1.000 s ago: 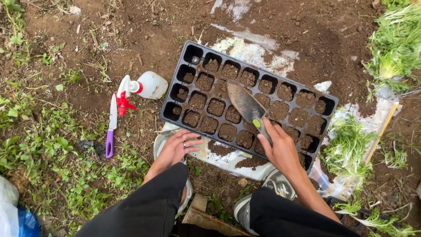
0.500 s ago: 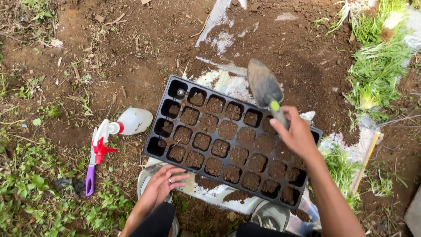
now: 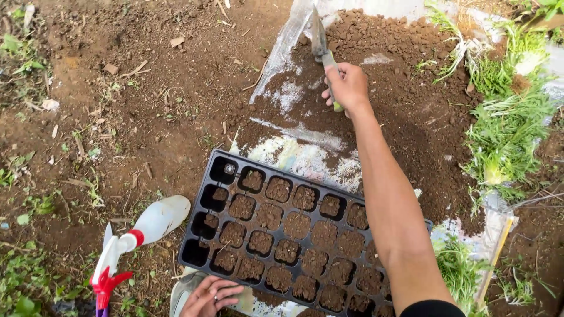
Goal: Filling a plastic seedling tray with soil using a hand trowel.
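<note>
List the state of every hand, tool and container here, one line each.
right hand: closed around the trowel handle
trowel: blade pointing into the loose soil pile
left hand: resting at the tray's near edge, holding nothing
seed tray: flat on the ground, most cells soil-filled, a few left-end cells empty
spray bottle: lying on its side
plastic sheet: spread flat, partly soil-covered

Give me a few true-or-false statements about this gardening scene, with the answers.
1. The right hand grips a trowel over the soil pile. True.
2. The seed tray is white. False: it is black.
3. The left hand rests at the tray's near edge. True.
4. The spray bottle stands upright inside the tray. False: it lies on the ground beside the tray.
5. Every tray cell holds soil. False: some left-side cells look empty.
</note>
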